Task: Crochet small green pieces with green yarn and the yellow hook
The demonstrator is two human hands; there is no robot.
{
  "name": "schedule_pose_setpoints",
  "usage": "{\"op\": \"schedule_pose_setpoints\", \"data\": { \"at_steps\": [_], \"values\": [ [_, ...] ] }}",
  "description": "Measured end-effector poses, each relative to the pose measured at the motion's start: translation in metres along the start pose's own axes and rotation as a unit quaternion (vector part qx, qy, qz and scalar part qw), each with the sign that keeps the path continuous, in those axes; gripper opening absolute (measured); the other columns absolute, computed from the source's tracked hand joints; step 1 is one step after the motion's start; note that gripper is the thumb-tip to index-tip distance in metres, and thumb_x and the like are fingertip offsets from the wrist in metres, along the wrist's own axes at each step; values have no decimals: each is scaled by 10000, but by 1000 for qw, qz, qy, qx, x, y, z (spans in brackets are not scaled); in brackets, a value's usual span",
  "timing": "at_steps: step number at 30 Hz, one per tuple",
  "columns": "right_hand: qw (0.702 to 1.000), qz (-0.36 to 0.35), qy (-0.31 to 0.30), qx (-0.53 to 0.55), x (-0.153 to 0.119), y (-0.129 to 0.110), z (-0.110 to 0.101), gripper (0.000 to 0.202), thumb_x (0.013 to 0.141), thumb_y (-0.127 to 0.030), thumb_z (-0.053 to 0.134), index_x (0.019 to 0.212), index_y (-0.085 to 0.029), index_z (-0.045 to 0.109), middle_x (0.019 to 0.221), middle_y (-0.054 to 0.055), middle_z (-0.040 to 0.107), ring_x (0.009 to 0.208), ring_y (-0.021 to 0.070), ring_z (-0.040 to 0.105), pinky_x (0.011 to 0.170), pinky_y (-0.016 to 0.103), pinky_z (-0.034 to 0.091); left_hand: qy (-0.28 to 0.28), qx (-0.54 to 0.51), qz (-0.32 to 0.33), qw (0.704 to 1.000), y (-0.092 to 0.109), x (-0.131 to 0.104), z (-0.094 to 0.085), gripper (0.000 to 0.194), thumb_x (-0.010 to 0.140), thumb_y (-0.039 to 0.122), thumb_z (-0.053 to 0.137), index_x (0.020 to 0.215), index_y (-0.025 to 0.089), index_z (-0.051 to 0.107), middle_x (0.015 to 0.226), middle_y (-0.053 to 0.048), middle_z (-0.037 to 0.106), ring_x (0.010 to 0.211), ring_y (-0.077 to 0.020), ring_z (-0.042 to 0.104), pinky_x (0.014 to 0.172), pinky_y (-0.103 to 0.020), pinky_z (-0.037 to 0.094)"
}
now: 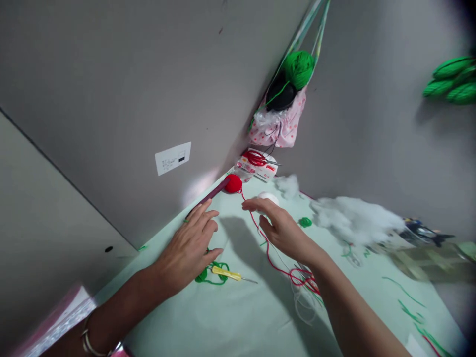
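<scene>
My left hand (191,243) is open with its fingers apart, palm down. Its fingertips are at the near end of a dark purple stick (217,190), whether touching it I cannot tell. That stick runs to a red yarn ball (233,183). Under the left thumb lies a yellow-handled crochet hook (226,272) beside some green yarn (201,275). My right hand (278,225) hovers with its index finger stretched and the others partly bent, holding nothing that I can see. Near it are a white ball (268,198), partly hidden, and a red yarn strand (273,263).
White stuffing (353,218) and a small green yarn ball (305,222) lie to the right. Red-handled scissors (256,157) rest on packets in the corner. A pink dotted bag (293,124) with green yarn (299,68) hangs above. Grey walls bound the table (208,322).
</scene>
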State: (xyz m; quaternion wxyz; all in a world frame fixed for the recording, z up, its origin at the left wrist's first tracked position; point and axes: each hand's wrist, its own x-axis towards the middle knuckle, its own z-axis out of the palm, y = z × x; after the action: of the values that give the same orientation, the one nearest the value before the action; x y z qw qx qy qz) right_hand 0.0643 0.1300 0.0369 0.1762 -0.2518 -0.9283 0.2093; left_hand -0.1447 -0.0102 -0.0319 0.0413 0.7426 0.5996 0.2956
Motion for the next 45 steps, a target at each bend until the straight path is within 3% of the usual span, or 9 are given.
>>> {"op": "schedule_pose_setpoints", "data": {
  "at_steps": [9, 15, 21, 26, 30, 35, 37, 40, 45],
  "values": [
    [998, -57, 25, 24, 43, -24, 14, 396, 897, 1, 422, 1166, -208, 624, 1162, 74, 730, 1043, 195, 646, 912, 358, 519, 9, 18, -18, 1000, -13, 4, -4, 216, 913, 302, 723, 1021, 206, 562, 1402, -191, 651, 1565, -399, 353, 1222, -591, 415],
    [996, -29, -84, 1, -6, -41, 15, 300, 984, -42, 448, 1160, -198, 635, 1141, 86, 723, 946, 175, 655, 830, 333, 524, 33, -12, -38, 999, -33, 8, -10, 225, 901, 319, 724, 1007, 208, 560, 1349, -205, 657, 1540, -409, 380, 1209, -616, 390],
    [975, 25, -187, -117, -51, -54, 52, 100, 959, -134, 636, 1049, -146, 675, 1021, 124, 702, 889, 229, 640, 721, 333, 469, 77, -78, -12, 994, -14, 0, -22, 157, 973, 319, 646, 1060, 206, 580, 1354, -178, 668, 1532, -357, 399, 1212, -557, 382],
    [981, 107, -129, -98, -74, -63, 72, 137, 968, -65, 545, 961, -147, 654, 1016, 121, 708, 875, 201, 637, 720, 307, 447, 90, -260, -73, 959, 16, -17, -34, 177, 942, 365, 697, 1052, 241, 637, 1312, -89, 710, 1454, -317, 512, 1238, -535, 349],
    [985, 163, -61, -2, -107, -84, 55, 109, 991, -134, 556, 1050, -196, 624, 1005, 40, 734, 845, 142, 660, 758, 264, 486, 45, -442, -125, 887, 35, -31, -40, 236, 927, 431, 733, 1070, 261, 654, 1314, -65, 710, 1413, -299, 556, 1215, -477, 386],
    [940, 231, 53, 244, -154, -123, 30, 60, 956, -263, 653, 946, -206, 667, 829, -14, 704, 758, 126, 626, 717, 260, 458, -35, -462, -86, 882, 60, -43, -44, 276, 963, 453, 692, 1188, 294, 671, 1382, -46, 666, 1409, -258, 530, 1203, -414, 363],
    [930, 244, 76, 265, -169, -137, 25, 91, 948, -289, 667, 941, -201, 688, 789, -22, 688, 719, 116, 594, 686, 259, 431, -85, -462, -68, 880, 73, -47, -43, 285, 981, 459, 661, 1219, 305, 690, 1333, -39, 687, 1303, -240, 589, 1124, -381, 423],
    [922, 252, 107, 273, -184, -148, 23, 145, 951, -336, 671, 943, -199, 718, 770, -20, 672, 689, 111, 557, 650, 261, 408, -133, -490, -62, 859, 95, -52, -35, 207, 978, 434, 655, 1012, 258, 758, 1002, -21, 732, 947, -190, 667, 869, -305, 516],
    [885, 248, 228, 323, -202, -134, 24, 235, 898, -412, 743, 1038, -224, 753, 859, 10, 722, 671, 114, 543, 637, 270, 439, -64, -588, -141, 794, 114, -43, -19, 136, 857, 336, 802, 805, 212, 783, 786, 20, 679, 673, -106, 627, 692, -217, 518]
  ]
}}
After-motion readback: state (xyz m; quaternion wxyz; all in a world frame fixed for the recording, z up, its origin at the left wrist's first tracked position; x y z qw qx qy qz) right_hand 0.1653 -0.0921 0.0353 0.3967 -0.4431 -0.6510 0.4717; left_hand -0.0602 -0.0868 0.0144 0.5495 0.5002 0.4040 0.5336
